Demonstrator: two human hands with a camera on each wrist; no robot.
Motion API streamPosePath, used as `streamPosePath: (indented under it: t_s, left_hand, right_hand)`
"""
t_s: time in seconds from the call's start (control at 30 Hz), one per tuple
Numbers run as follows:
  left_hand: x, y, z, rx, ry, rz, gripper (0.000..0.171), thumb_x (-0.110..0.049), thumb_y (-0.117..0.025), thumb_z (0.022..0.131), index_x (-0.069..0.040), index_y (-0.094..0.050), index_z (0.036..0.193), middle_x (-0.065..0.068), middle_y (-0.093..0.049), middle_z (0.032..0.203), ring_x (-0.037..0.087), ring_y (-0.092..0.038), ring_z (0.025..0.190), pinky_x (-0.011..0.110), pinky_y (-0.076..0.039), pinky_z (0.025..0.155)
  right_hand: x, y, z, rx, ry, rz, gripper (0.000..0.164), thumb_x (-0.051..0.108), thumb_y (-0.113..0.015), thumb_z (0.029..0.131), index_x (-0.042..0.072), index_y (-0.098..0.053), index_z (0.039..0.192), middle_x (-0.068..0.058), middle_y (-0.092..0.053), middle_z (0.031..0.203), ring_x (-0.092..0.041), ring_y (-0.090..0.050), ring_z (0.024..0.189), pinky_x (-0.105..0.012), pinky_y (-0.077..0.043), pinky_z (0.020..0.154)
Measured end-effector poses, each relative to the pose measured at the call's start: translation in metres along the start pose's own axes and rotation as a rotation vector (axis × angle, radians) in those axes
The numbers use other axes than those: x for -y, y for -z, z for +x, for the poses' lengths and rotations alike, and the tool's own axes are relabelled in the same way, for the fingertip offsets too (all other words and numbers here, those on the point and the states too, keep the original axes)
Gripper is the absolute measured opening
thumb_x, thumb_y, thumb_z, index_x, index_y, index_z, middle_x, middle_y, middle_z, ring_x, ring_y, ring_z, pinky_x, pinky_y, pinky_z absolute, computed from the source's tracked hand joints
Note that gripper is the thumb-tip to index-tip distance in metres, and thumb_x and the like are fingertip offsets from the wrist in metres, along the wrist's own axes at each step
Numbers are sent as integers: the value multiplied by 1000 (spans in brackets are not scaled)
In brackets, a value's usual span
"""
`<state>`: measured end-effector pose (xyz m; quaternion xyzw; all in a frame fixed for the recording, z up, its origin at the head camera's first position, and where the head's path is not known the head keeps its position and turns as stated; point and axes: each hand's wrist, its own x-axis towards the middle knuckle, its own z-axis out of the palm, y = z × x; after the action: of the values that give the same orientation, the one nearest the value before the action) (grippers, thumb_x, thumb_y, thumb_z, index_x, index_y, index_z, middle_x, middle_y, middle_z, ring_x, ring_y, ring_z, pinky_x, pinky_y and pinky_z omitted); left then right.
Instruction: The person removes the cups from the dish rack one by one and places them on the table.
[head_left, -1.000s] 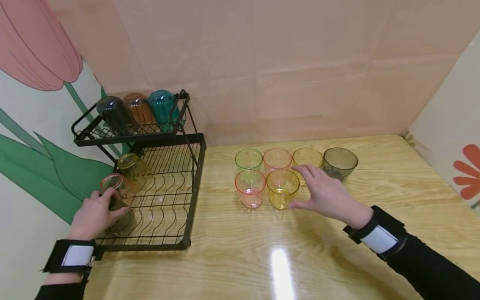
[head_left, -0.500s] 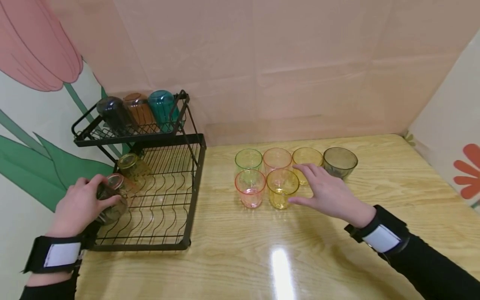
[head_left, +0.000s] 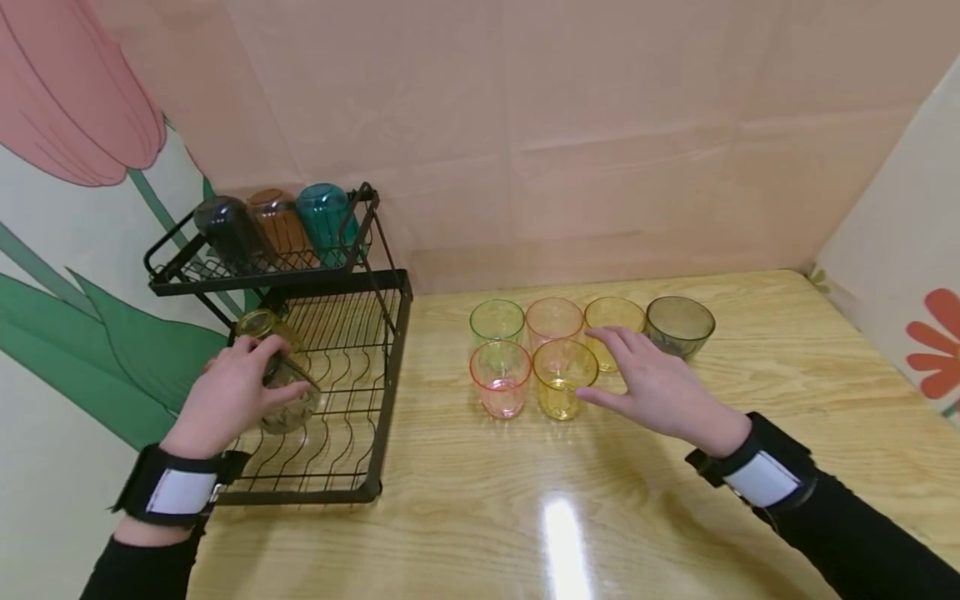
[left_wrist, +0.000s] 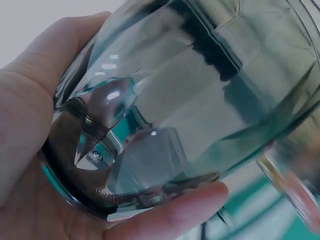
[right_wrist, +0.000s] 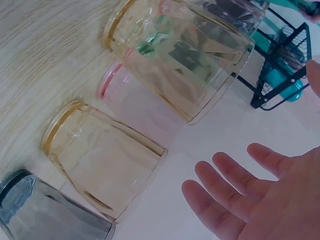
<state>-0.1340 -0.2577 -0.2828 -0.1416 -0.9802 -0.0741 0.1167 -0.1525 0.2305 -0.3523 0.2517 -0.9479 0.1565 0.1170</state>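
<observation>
My left hand (head_left: 228, 392) grips a smoky grey glass (head_left: 291, 407) over the lower tier of the dish rack (head_left: 372, 483). In the left wrist view the thumb and fingers wrap the base end of that tilted glass (left_wrist: 165, 110). Just beyond the hand, a yellow glass (head_left: 262, 322) stands base up on the rack; the pinkish glass (left_wrist: 297, 192) beside it is mostly hidden by the hand. To the right, my right hand (head_left: 652, 387) holds nothing, fingers spread beside the front yellow glass (head_left: 561, 398) on the table.
Mouth up near that yellow glass stand a front pink glass (head_left: 501, 396), a green glass (head_left: 487, 321), a back pink glass (head_left: 553, 312), an amber glass (head_left: 615, 312) and a grey glass (head_left: 678, 329). The upper tier carries dark (head_left: 228, 229), brown (head_left: 279, 221) and teal (head_left: 326, 221) glasses, base up.
My left hand shifted left with the grey glass, then swung right and slightly away over the rack, covering the pinkish glass in the head view. The right hand has barely moved.
</observation>
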Motion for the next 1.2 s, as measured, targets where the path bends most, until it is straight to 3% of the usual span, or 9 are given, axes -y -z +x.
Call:
streamPosePath:
  t_s: [0.27, 0.33, 0.53, 0.67, 0.77, 0.87, 0.97, 1.03, 1.2]
  left_hand:
    - [-58, -3, 29, 9, -174, -34, 52, -35, -81, 80, -7, -61, 118, 17, -54, 102, 30, -53, 82, 34, -44, 49]
    - [-74, -2, 35, 6, -234, -44, 53, -36, -82, 79, -8, -61, 119, 12, -53, 99, 25, -51, 80, 31, -43, 50]
    - [-116, -2, 54, 2, -439, -96, 49, -37, -82, 79, -12, -62, 116, 6, -53, 101, 18, -48, 77, 27, -42, 53]
    - [-143, -5, 67, 14, -544, -132, 47, -39, -80, 80, -13, -62, 115, 6, -54, 107, 17, -50, 84, 27, -46, 56]
    - [-161, -8, 75, 30, -600, -142, 46, -41, -78, 82, -15, -61, 116, 5, -53, 104, 17, -50, 84, 27, -46, 58]
    - [-179, -9, 81, 43, -638, -146, 48, -43, -76, 83, -16, -61, 120, 3, -52, 104, 15, -49, 84, 26, -46, 60]
    - [-195, -6, 86, 46, -675, -166, 53, -44, -76, 82, -18, -59, 125, 3, -51, 105, 15, -48, 83, 26, -45, 62]
    - [-203, -4, 89, 38, -701, -185, 54, -45, -76, 82, -19, -59, 126, 3, -52, 108, 14, -49, 85, 26, -45, 65]
    - [-216, 0, 91, -3, -745, -249, 56, -44, -78, 81, -17, -59, 126, 4, -52, 116, 15, -50, 95, 25, -46, 74]
  right_hand:
    - [8, 2, 5, -48, 12, 51, 77, 51, -65, 89, 4, -38, 144, -18, -45, 136, -36, -50, 114, -39, -50, 55]
    - [10, 1, 6, -55, 12, 97, 76, 48, -66, 90, 4, -36, 145, -18, -42, 140, -37, -47, 118, -47, -52, 67]
    - [21, -2, 13, -53, -16, 333, 77, 39, -65, 94, 13, -24, 153, -17, -26, 153, -41, -31, 135, -62, -37, 97]
    - [32, -9, 19, -125, -22, 682, 66, 31, -51, 102, 16, -17, 156, -13, -20, 155, -37, -24, 139, -59, -30, 104]
    - [44, -15, 24, -201, -45, 1070, 62, 39, -38, 105, 13, -14, 156, -12, -18, 157, -37, -22, 140, -56, -29, 105]
    - [55, -19, 30, -222, -90, 1427, 72, 55, -28, 102, 12, -10, 157, -13, -14, 158, -38, -18, 141, -58, -24, 108]
    - [64, -22, 31, -146, -140, 1684, 75, 62, -18, 99, 16, -4, 157, -11, -6, 160, -33, -9, 144, -59, -15, 111]
    - [69, -24, 30, -61, -167, 1816, 76, 66, -11, 96, 20, -4, 157, -7, -12, 158, -26, -18, 141, -51, -18, 111]
    - [79, -28, 27, 74, -196, 2166, 80, 75, -19, 90, 24, -26, 152, -1, -47, 138, -19, -49, 121, -44, -34, 106]
